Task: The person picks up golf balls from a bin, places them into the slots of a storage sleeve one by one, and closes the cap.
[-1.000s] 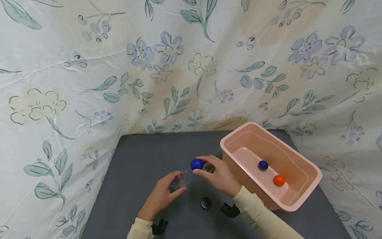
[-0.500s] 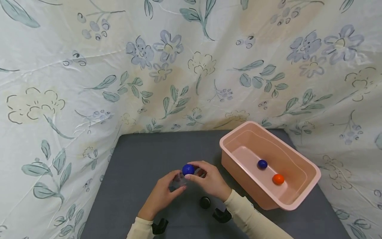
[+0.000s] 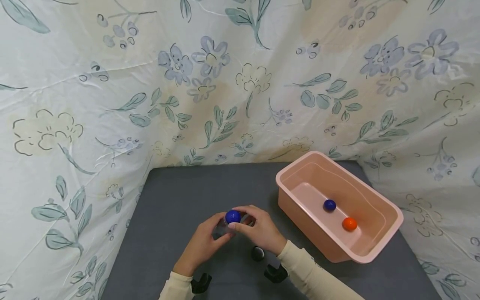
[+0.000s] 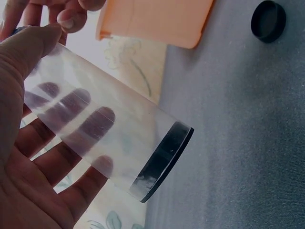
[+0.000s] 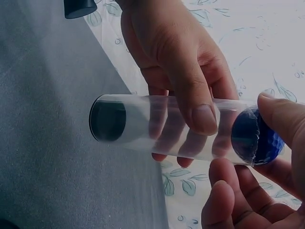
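Note:
My left hand [image 3: 205, 241] grips a clear plastic tube [image 5: 183, 126] around its side, fingers showing through the wall. A black cap [image 4: 162, 160] closes the tube's lower end. At the open upper end, a dimpled blue golf ball [image 5: 257, 138] sits partly inside the mouth, with about half of it still outside. The thumb and fingers of my right hand [image 3: 260, 229] pinch that ball. In the head view the tube is mostly hidden behind the hands and the ball [image 3: 233, 216].
A loose black cap [image 3: 257, 253] lies on the dark grey table [image 3: 180, 191], below my right hand. To the right stands a pink bin [image 3: 311, 225], holding a blue ball [image 3: 329, 205] and an orange ball [image 3: 349, 224]. Floral cloth [image 3: 225, 83] hangs behind and at the sides.
My right hand has brought the blue golf ball leftward and down, from beside the tube into its mouth. My left hand and the tube have stayed nearly still.

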